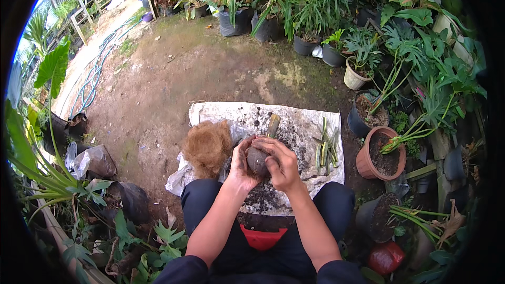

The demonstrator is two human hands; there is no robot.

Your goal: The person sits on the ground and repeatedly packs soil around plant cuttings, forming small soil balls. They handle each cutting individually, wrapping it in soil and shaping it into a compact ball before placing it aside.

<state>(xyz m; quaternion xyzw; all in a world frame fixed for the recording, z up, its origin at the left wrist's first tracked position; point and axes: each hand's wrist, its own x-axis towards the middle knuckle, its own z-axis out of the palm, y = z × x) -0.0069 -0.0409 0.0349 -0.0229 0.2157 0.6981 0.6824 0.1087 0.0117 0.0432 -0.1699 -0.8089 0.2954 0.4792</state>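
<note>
Both palms cup a rounded ball of dark soil (258, 161) above a soil-strewn white woven sheet (327, 120). My left hand (240, 163) wraps its left side, while my right hand (281, 161) curves over its top and right side. Part of the ball is hidden by the fingers. Just beyond the fingertips lies a short brownish stem or wood piece (273, 125). To the left, a clump of brown coir-like fibre (207, 148) rests partly over crumpled plastic (238, 131). Several cut green leaf strips (325, 150) lie at the sheet's right, with what looks like a blade among them.
Between my knees sits a red container (263, 237) with soil. A terracotta-coloured pot (365, 161) and a black pot (357, 116) stand close on the right. Potted plants (234, 19) line the back. A blue hose (94, 63) trails across the ground at left, beyond a plastic bag (98, 159).
</note>
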